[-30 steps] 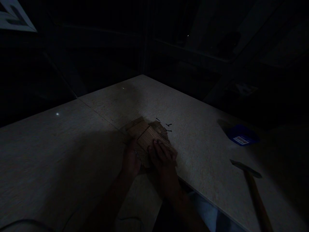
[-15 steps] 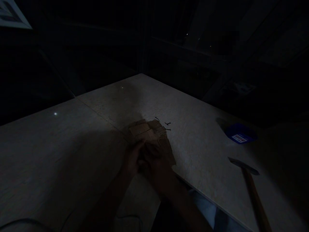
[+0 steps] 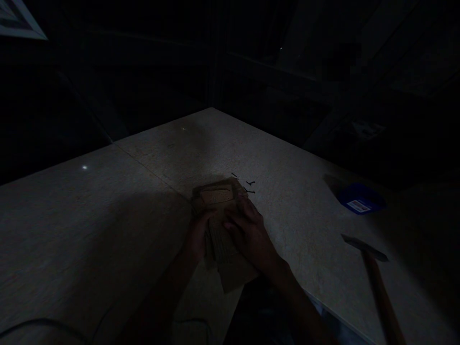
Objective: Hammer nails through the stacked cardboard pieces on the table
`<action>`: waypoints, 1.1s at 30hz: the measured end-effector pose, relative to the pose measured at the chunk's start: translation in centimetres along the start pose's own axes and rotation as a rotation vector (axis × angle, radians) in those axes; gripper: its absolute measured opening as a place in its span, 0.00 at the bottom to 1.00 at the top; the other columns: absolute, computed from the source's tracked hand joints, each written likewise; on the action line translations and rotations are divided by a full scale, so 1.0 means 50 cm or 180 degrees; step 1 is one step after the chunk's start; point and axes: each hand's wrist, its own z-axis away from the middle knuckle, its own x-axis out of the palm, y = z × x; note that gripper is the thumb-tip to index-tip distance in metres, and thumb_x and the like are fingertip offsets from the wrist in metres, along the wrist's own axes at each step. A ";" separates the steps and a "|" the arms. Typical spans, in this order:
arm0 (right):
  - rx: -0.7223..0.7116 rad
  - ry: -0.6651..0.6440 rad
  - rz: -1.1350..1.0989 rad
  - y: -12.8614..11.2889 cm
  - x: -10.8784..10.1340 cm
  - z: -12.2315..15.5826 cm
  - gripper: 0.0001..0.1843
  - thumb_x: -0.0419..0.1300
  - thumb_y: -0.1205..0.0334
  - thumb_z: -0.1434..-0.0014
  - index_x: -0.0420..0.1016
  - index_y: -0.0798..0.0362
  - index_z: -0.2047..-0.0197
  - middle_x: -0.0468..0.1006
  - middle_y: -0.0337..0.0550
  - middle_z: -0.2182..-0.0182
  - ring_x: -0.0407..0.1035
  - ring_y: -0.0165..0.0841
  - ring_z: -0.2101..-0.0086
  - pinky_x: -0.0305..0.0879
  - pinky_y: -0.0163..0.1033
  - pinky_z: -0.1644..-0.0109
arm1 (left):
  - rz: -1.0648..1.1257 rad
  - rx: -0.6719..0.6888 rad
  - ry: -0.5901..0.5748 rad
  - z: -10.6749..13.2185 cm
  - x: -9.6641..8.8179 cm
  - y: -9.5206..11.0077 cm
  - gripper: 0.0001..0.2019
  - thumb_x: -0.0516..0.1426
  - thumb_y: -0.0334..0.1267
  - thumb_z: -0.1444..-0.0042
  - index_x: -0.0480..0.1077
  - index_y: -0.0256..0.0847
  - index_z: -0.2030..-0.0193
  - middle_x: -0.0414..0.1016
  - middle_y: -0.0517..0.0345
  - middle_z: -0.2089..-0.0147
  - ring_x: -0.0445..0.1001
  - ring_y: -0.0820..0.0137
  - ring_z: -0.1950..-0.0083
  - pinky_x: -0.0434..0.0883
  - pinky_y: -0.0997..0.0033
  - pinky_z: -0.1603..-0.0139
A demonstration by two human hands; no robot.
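A stack of brown cardboard pieces (image 3: 230, 278) lies on the table in dim light, layered and turned lengthwise toward me. My left hand (image 3: 197, 237) grips its left edge, thumb on top and the other fingers out of sight. From the right, my right hand (image 3: 251, 235) holds the stack, its bent fingers over the top and side. A smaller cardboard piece (image 3: 217, 194) with small holes lies at the far end. Several dark nails (image 3: 249, 190) are scattered just beyond the stack, to the right.
On the right of the pale table (image 3: 151, 163) stands a blue container (image 3: 361, 197) with a white label. Nearer me lies a hammer (image 3: 379, 287) with a wooden handle. A dark cable (image 3: 43, 322) runs along the lower left. The table's front edge drops away below my right forearm.
My hands were close together over the cardboard and have moved apart, the right one going rightward. The cardboard has shifted; its long part now extends toward me and the holed piece shows.
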 end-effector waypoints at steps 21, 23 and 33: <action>0.1758 -0.0857 -0.2643 -0.025 0.034 -0.066 0.22 0.72 0.48 0.55 0.79 0.49 0.58 0.83 0.41 0.61 0.78 0.40 0.64 0.74 0.40 0.70 | -0.0969 0.0679 -0.0121 0.001 -0.076 0.127 0.22 0.75 0.34 0.72 0.79 0.37 0.65 0.83 0.48 0.65 0.81 0.56 0.67 0.76 0.65 0.72; 0.1940 -0.1151 -0.2977 -0.049 0.054 -0.062 0.25 0.73 0.48 0.55 0.79 0.48 0.55 0.82 0.39 0.61 0.76 0.37 0.70 0.68 0.35 0.80 | -0.1112 0.0979 0.0029 0.011 -0.092 0.152 0.23 0.75 0.31 0.75 0.80 0.39 0.66 0.83 0.50 0.67 0.80 0.59 0.70 0.74 0.69 0.75; 0.0771 -0.0098 -0.0872 0.049 0.065 -0.113 0.21 0.60 0.58 0.38 0.73 0.55 0.42 0.78 0.56 0.45 0.72 0.45 0.45 0.65 0.54 0.38 | -0.0969 0.1947 0.1609 0.065 -0.095 0.227 0.09 0.67 0.35 0.53 0.78 0.38 0.63 0.76 0.63 0.76 0.68 0.72 0.79 0.64 0.76 0.80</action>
